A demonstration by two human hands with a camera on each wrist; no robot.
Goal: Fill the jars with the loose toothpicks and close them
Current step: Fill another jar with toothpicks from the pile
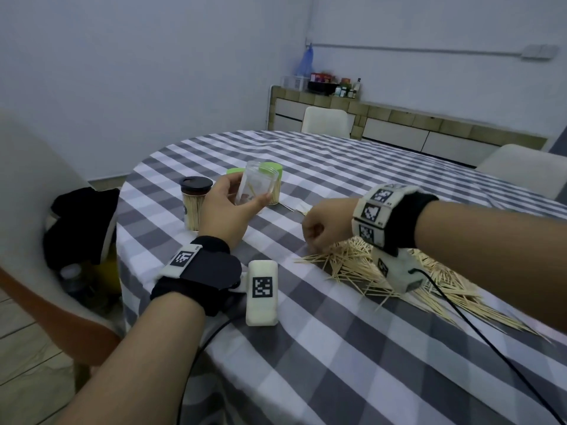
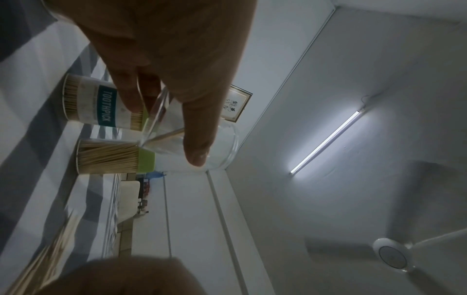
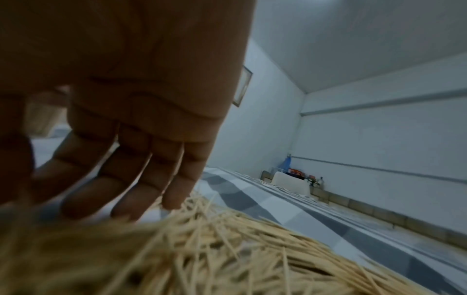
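Clear plastic jar (image 1: 257,182) held tilted above the table in the left hand (image 1: 225,207), only a few picks inside; loose toothpicks (image 1: 395,274) heaped at about 4 o'clock from it

A small, aligned bunch is best gathered by the right hand (image 1: 319,227), whose relaxed, spread fingers (image 3: 141,179) are seen reaching the near edge of the heap with nothing yet gripped, and fed point-first into the mouth kept angled toward 3 o'clock; two filled jars, black-lidded (image 1: 194,204) and green-lidded (image 1: 274,185), stand behind, the latter half hidden; the open jar's own lid cannot be identified with certainty, and the right fingertips are hidden in the head view
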